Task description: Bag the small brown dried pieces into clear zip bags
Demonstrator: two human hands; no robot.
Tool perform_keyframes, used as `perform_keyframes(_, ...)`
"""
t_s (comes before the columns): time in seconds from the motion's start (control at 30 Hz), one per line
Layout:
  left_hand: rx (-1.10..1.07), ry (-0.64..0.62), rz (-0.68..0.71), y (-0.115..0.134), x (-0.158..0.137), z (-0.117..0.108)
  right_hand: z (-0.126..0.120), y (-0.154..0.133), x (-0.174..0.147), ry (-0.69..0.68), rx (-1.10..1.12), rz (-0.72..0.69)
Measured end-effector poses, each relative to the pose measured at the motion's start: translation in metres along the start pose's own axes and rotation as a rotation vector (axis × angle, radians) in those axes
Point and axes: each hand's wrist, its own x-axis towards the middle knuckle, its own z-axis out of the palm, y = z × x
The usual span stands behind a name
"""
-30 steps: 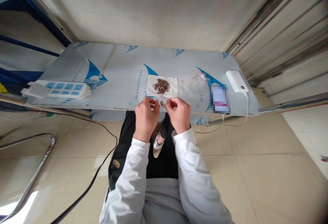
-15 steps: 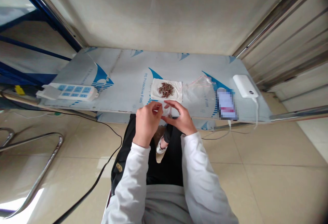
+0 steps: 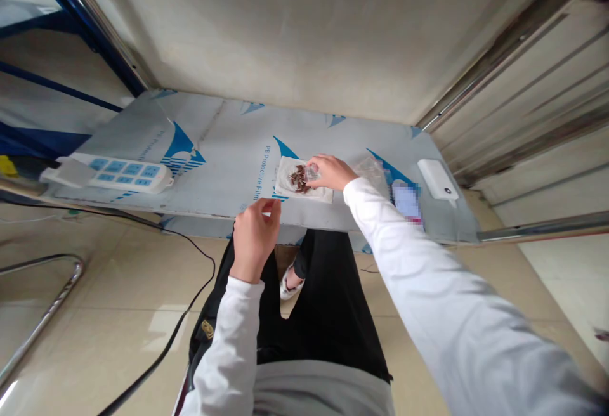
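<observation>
Reaching out from beside the left hand (image 3: 254, 236), which pinches something tiny, the right hand (image 3: 328, 172) now fingers the brown pieces (image 3: 299, 178), whose loose heap could scatter off the white cloth (image 3: 285, 175).

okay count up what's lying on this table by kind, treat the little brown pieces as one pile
Power strip: 1
White cloth: 1
Pile of brown pieces: 1
Clear plastic bag: 1
Phone: 1
White power bank: 1
Total: 6

Table (image 3: 228, 143) in blue-printed protective film stood against a beige wall (image 3: 295, 29); beige tiled floor (image 3: 499, 276); steel chair frame (image 3: 42, 314) at left.
</observation>
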Motion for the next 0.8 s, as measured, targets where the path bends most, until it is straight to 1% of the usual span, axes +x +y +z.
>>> perform_keyframes(0.07,0.001,-0.029,-0.012,-0.004,0.001,-0.001,-0.001,0.000,0.017,-0.087,-0.143,-0.018)
perform_keyframes(0.17,0.014,-0.046,-0.034,-0.007,0.003,-0.004,0.000,-0.006,0.032,-0.150,-0.244,-0.037)
perform_keyframes(0.23,0.035,-0.046,-0.056,-0.009,0.004,-0.007,0.001,-0.010,0.038,-0.221,-0.399,-0.096)
perform_keyframes(0.33,0.069,-0.054,-0.089,-0.011,0.006,-0.011,0.001,-0.017,0.042,-0.337,-0.676,-0.221)
perform_keyframes(0.43,0.087,-0.067,-0.107,-0.013,0.008,-0.012,0.001,-0.024,0.044,-0.367,-0.789,-0.292)
perform_keyframes(0.53,0.075,-0.082,-0.108,-0.015,0.008,-0.011,-0.003,-0.024,0.043,-0.328,-0.754,-0.314)
perform_keyframes(0.6,0.064,-0.093,-0.115,-0.017,0.009,-0.012,-0.011,-0.012,0.040,-0.232,-0.647,-0.266)
perform_keyframes(0.63,0.063,-0.097,-0.122,-0.019,0.009,-0.013,-0.016,-0.002,0.037,-0.163,-0.580,-0.209)
perform_keyframes(0.67,0.064,-0.099,-0.129,-0.021,0.009,-0.014,-0.022,0.010,0.034,-0.085,-0.504,-0.116)
perform_keyframes(0.73,0.070,-0.099,-0.141,-0.028,0.010,-0.016,-0.031,0.040,0.023,0.051,-0.370,0.132)
perform_keyframes(0.8,0.080,-0.090,-0.157,-0.034,0.011,-0.017,-0.033,0.070,0.006,0.117,-0.293,0.358)
